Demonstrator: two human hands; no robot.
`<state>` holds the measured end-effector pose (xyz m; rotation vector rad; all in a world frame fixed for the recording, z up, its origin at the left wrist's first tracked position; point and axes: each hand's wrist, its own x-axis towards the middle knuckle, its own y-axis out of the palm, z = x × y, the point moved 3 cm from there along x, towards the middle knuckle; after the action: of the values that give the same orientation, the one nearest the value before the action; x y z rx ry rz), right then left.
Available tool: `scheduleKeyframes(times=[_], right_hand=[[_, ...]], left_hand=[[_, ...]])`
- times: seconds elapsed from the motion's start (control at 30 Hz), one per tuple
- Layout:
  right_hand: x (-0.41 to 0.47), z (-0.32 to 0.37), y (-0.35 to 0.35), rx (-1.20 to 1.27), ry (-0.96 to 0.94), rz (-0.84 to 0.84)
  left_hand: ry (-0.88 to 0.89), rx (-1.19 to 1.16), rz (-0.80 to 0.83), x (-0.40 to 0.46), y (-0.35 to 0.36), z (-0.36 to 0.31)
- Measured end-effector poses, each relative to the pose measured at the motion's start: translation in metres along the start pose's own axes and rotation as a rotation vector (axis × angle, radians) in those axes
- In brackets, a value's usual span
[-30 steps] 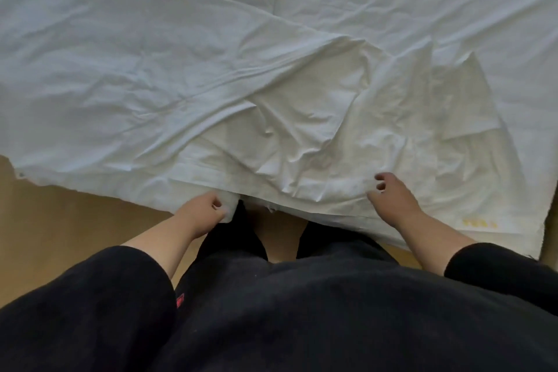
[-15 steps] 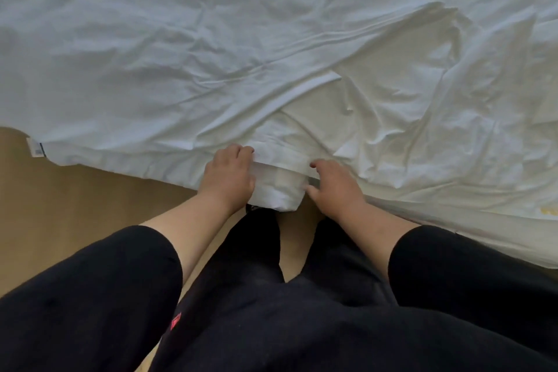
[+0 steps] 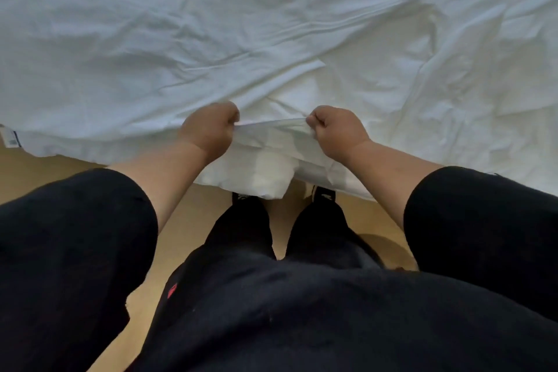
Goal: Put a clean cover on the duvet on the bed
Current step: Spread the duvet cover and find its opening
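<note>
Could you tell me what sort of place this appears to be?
Most likely a bedroom. White bedding spreads across a bed, its near edge held in the grip of the left hand and right hand, and a light wooden floor shows beneath.

You cannot see the fingertips of your left hand (image 3: 208,127) or your right hand (image 3: 338,133); they curl into a fold of the white cover (image 3: 151,39), so the grip itself is hidden. The cover runs off the top, left and right edges. A small label (image 3: 10,139) at the left edge is cut off and too small to read. Your black shoes (image 3: 324,198) are mostly hidden by the hanging fabric and your trousers. A red mark (image 3: 172,291) on your dark clothing is too blurred to make out.
</note>
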<state>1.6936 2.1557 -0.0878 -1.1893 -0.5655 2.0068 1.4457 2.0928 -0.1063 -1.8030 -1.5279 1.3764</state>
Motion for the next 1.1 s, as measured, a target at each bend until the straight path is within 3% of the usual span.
scheduleKeyframes(times=[0.07, 0.2, 0.43, 0.6, 0.8, 1.1], right_hand=[[-0.005, 0.012, -0.024, -0.063, -0.022, -0.026], [-0.020, 0.023, -0.044, -0.143, -0.047, -0.002], [-0.065, 0.003, -0.020, -0.247, -0.012, 0.304], [-0.080, 0.003, -0.052, -0.206, 0.059, 0.193], [-0.077, 0.028, -0.088, -0.020, -0.064, 0.036], [-0.032, 0.043, -0.104, -0.262, -0.242, 0.159]], left_hand=[[-0.049, -0.001, -0.037, 0.003, -0.023, -0.003], [-0.010, 0.040, 0.062, -0.002, -0.045, -0.016], [0.007, 0.031, 0.213, -0.031, -0.022, -0.014], [-0.013, -0.033, 0.189, -0.035, -0.042, -0.026], [-0.041, -0.134, 0.062, -0.041, -0.072, -0.053], [-0.353, -0.179, 0.044, -0.070, -0.070, -0.017]])
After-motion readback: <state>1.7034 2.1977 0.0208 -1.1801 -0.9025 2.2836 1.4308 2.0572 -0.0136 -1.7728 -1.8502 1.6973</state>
